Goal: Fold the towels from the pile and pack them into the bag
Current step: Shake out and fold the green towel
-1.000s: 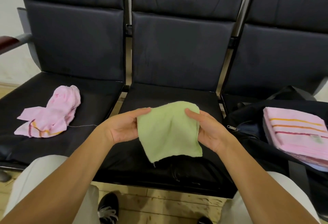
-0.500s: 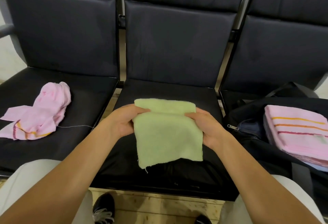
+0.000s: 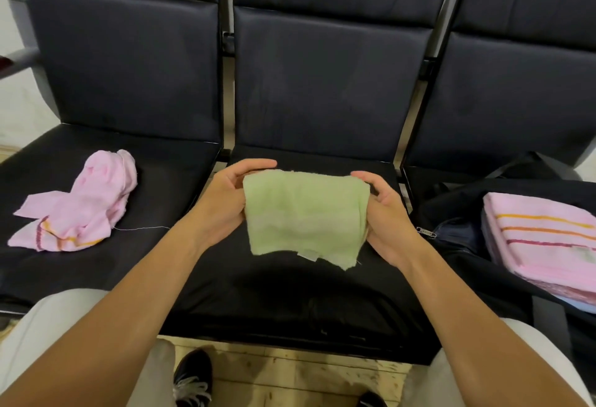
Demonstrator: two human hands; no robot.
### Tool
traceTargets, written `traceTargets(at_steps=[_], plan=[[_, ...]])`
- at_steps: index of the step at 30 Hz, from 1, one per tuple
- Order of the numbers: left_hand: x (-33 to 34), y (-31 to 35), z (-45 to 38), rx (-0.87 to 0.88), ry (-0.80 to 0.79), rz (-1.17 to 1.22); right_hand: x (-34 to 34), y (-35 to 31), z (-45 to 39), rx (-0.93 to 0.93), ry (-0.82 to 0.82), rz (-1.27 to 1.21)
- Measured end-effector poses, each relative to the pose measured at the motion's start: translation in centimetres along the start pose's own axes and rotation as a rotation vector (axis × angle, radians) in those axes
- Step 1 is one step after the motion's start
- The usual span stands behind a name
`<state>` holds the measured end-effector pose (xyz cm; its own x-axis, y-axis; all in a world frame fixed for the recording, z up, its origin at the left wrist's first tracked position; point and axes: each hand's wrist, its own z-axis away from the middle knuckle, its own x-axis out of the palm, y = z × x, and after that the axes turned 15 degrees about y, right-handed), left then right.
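Observation:
A small green towel [image 3: 304, 213], folded over at the top, hangs in the air above the middle black seat [image 3: 290, 297]. My left hand [image 3: 225, 200] grips its left edge and my right hand [image 3: 385, 213] grips its right edge, fingers curled round the cloth. A crumpled pink towel [image 3: 80, 206] with striped ends lies on the left seat. On the right seat an open dark bag [image 3: 458, 235] holds a folded pink striped towel [image 3: 541, 239] on top of other folded cloth.
Three joined black seats with tall backrests [image 3: 329, 77] fill the view. A loose thread [image 3: 142, 228] trails from the pink towel. My knees in light trousers [image 3: 64, 326] and dark shoes [image 3: 193, 377] are over a wooden floor at the bottom.
The green towel has been folded over once more and now hangs shorter and thicker between my hands. Both hands moved slightly away from me, toward the backrest.

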<state>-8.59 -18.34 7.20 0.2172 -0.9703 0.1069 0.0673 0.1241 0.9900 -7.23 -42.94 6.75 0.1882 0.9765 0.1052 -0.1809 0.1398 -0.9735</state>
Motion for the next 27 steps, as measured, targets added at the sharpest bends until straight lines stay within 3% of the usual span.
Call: traceTargets(at_steps=[3,7,14,20,27], plan=[[-0.3,0.3,0.0,0.024,-0.017,-0.027,-0.2,-0.4,0.0,-0.016,-0.040,0.063],[-0.6,0.1,-0.1,0.125,0.035,-0.227,-0.4,-0.3,-0.1,-0.180,-0.019,0.231],[-1.4,0.1,-0.7,0.256,0.066,-0.253,-1.0,-0.2,-1.0,-0.261,-0.074,0.216],[-1.9,0.4,-1.1,0.328,0.039,-0.248,-0.9,-0.2,-1.1,-0.193,-0.027,0.140],[-1.7,0.9,-0.8,0.408,0.047,-0.250,-0.5,-0.8,-0.2,-0.066,-0.149,0.082]])
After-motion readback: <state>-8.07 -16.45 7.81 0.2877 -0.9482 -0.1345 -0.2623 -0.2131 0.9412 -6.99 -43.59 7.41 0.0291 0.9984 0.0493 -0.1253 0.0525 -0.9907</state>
